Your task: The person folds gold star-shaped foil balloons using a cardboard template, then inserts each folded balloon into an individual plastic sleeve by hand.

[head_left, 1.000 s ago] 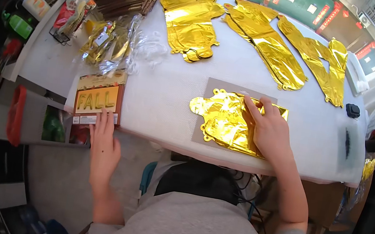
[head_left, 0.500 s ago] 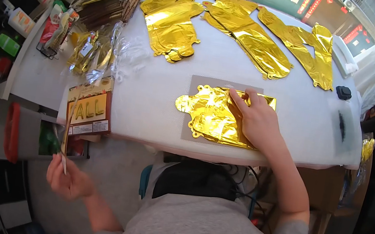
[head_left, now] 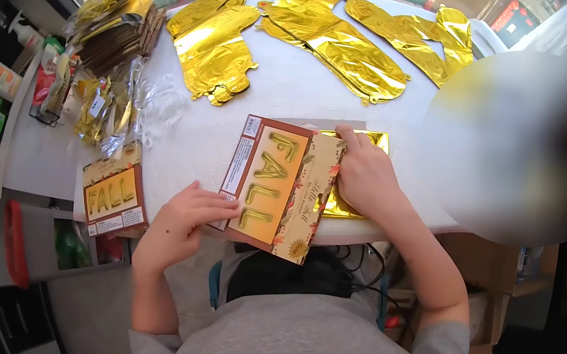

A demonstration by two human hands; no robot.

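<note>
A printed card reading FALL (head_left: 271,186) is turned sideways over the table's front edge. My left hand (head_left: 181,224) grips its lower left edge, fingers on top. My right hand (head_left: 368,175) is at the card's upper right corner, fingers pressed together. Beneath the card and my right hand lies a folded gold foil balloon (head_left: 379,141), mostly covered, on a grey mat (head_left: 357,125). A second FALL card (head_left: 112,192) rests at the table's left front corner.
Flat gold foil pieces (head_left: 214,49) (head_left: 340,46) (head_left: 421,40) lie along the back of the white table (head_left: 176,161). Packaged foil is stacked (head_left: 119,24) at the back left, with clear plastic bags (head_left: 115,104) before it. A blurred patch covers the right side.
My left hand has come up and right, with the card now face up over the folded foil. My right hand has moved slightly left to the card's corner. The view has shifted.
</note>
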